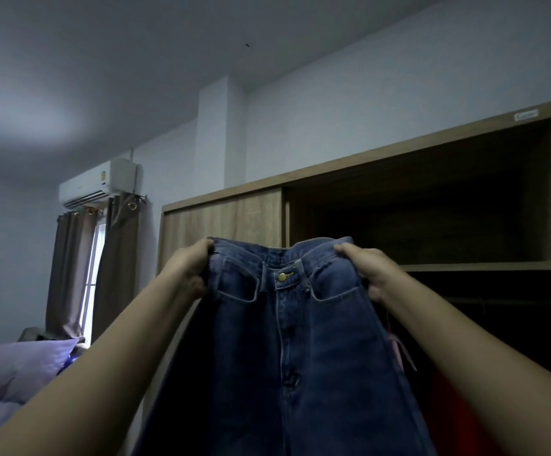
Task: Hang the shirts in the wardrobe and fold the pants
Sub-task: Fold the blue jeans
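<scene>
Head view: the fingers (203, 249) of the left hand (188, 269) are curled over the waistband of a pair of dark blue denim jeans (300, 350), pinching one corner. The right hand (367, 271) grips the opposite corner the same way, thumb on the front. Both hands are closed tight on the cloth, and 2 bare forearms reach up and forward.

The jeans hang spread between the hands in the air, front facing the camera. A brass button (281, 276) is fastened at the waist, and the legs drop past the bottom edge.

Behind them stands a brown wooden wardrobe (382, 156). Its sliding door (224, 222) covers the left part, and the dark open side has 1 shelf (481, 266). A red garment (448, 409) shows low inside.

Far left are a white air conditioner (96, 184), grey-brown curtains (70, 274) and a lilac pillow (21, 366).
</scene>
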Demonstrator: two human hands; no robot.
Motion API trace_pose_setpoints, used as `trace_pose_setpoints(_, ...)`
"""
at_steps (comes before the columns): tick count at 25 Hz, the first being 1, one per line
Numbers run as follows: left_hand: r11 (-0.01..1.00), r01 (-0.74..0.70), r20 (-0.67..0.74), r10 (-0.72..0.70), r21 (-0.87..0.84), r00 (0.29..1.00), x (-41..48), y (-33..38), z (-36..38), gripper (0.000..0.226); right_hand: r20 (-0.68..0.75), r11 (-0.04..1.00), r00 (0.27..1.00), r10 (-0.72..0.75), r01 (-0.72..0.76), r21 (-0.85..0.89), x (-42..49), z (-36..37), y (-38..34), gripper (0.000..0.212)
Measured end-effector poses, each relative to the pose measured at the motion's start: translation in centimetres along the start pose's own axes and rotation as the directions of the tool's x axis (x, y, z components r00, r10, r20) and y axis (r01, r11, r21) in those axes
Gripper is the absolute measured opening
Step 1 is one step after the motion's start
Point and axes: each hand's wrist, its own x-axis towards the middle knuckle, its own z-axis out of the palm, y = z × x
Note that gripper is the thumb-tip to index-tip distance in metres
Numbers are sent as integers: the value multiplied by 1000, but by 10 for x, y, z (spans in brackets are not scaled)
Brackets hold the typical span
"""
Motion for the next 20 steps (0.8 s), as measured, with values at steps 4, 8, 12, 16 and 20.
trace_pose_setpoints(4,1000,-8,163,11,-18,987,-16,1,46,26,199,987,980,-9,-23,161,-12,43,-6,20)
trace_pose_setpoints(8,997,-25,217,41,-77,975,-25,0,57,26,330,955,937,-112,10,296,-21,68,-5,34)
trace_pose_setpoints(12,978,-141,359,187,-152,914,-38,3,48,29,469,972,851,-236,200,127,-17,51,-19,41)
trace_pose_setpoints(16,959,-276,315,282,-66,906,-50,-2,51,15,442,918,820,-363,396,18,-8,36,-16,36)
trace_pose_setpoints(20,979,-135,200,165,-153,966,-31,2,41,20,211,937,926,-311,337,-96,15,14,13,53)
